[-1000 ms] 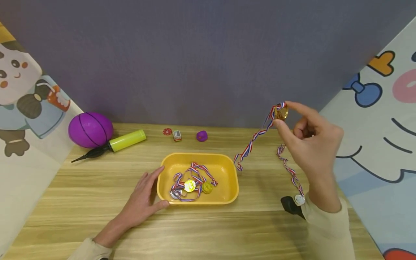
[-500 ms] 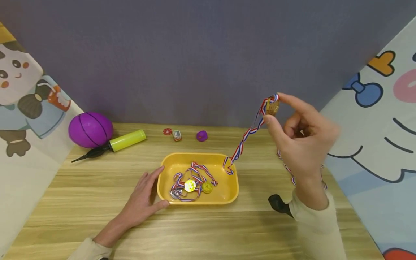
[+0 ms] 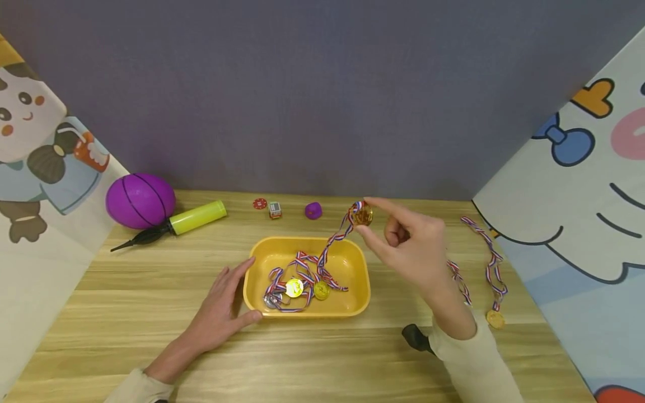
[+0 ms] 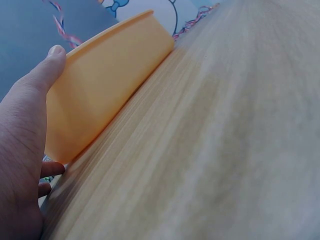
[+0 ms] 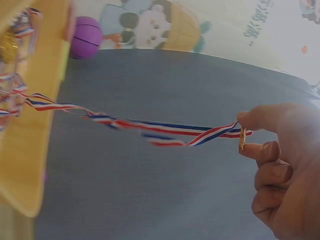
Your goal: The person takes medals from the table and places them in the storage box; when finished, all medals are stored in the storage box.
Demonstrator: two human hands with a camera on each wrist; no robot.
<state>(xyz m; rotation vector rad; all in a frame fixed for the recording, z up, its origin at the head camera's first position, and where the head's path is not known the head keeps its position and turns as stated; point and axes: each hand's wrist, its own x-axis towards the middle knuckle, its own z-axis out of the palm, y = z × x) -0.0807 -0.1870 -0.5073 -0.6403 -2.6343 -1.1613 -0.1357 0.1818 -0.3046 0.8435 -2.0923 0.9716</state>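
Observation:
My right hand (image 3: pixel 410 246) pinches a gold medal (image 3: pixel 363 214) by its edge, between thumb and forefinger, above the far right rim of the yellow tray (image 3: pixel 360 305). The medal's red, white and blue ribbon (image 3: pixel 330 246) trails down into the tray. In the right wrist view the medal (image 5: pixel 243 139) appears edge-on, the ribbon (image 5: pixel 150 127) stretching away from it. My left hand (image 3: pixel 216 310) rests against the tray's left end, thumb at the near corner and fingers at the far one. Inside the tray lie a shiny gold medal (image 3: pixel 294 287), another gold medal (image 3: pixel 321 290) and a silver medal (image 3: pixel 272 300), ribbons tangled.
At the right lie a gold medal (image 3: pixel 495 319) and another ribbon (image 3: pixel 457 274), partly behind my right arm. Along the back are a red chip (image 3: pixel 259 204), a small box (image 3: pixel 274 210) and a purple object (image 3: pixel 313 210). A purple ball (image 3: pixel 140 201) and yellow-green pump (image 3: pixel 199 218) sit back left.
My right hand has carried the gold medal leftward and down, and its ribbon now hangs into the tray. The medal and ribbon at the right have come into sight. My left hand has stayed put.

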